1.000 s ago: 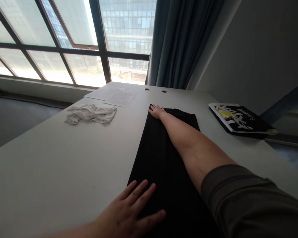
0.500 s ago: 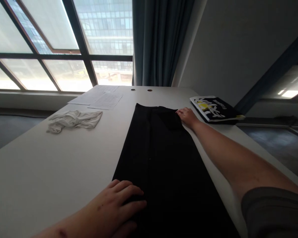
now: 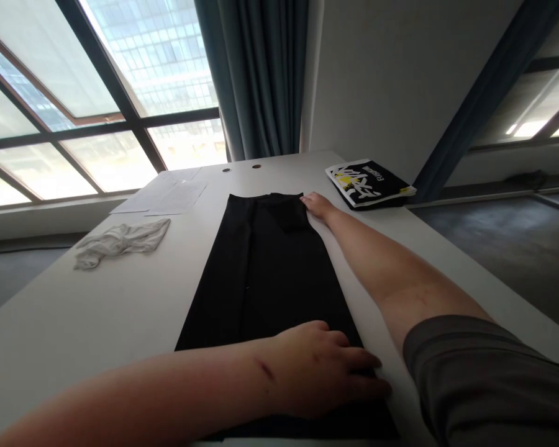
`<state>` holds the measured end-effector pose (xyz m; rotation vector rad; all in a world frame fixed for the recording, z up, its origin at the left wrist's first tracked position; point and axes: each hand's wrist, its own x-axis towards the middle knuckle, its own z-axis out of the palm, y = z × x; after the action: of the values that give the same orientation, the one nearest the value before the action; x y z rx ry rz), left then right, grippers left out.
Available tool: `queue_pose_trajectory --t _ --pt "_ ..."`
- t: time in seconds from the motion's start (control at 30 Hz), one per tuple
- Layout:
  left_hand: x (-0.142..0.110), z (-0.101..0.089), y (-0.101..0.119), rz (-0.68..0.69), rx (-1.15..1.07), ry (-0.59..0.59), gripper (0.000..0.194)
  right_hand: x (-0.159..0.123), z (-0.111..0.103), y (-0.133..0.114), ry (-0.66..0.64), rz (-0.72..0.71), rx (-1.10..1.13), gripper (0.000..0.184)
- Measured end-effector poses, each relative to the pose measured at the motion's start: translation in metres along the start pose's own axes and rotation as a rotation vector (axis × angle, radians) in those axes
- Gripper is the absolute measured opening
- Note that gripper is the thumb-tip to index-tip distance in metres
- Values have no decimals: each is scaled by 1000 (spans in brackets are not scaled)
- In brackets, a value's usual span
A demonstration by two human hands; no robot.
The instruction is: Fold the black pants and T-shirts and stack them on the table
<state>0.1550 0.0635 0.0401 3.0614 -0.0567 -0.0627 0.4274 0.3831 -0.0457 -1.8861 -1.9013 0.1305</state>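
Black trousers [image 3: 279,273], apparently folded lengthwise, lie flat on the white table with their top edge toward the window. My right hand [image 3: 315,206] is at the far right corner of the trousers, its fingertips closed on the fabric. Across the near part stretches my left arm, and my left hand [image 3: 321,369] lies over the cloth, palm down. Its fingers are extended and slightly bent, reaching the right edge of the trousers. The hand and forearm hide some of the near end.
A crumpled white cloth [image 3: 123,242] lies on the table [image 3: 121,323] at left. Printed papers [image 3: 168,194] are behind it. At the far right sits a black, white and yellow printed bag or packet [image 3: 370,183]. A blue curtain [image 3: 261,81] hangs beyond the table.
My right hand moved from the trousers' far left corner to the far right corner and stays there. My left hand slid from the left edge across to the right edge. The view turned right.
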Motion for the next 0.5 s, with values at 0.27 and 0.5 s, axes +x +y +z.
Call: queue_pose_trajectory --t 0.27,0.5 --pt "23 0 3 16 -36 -55 20 4 -1 -10 31 -67 148 47" --pt "-22 -16 1 -45 89 155 18 19 -1 -40 104 -78 241 61"
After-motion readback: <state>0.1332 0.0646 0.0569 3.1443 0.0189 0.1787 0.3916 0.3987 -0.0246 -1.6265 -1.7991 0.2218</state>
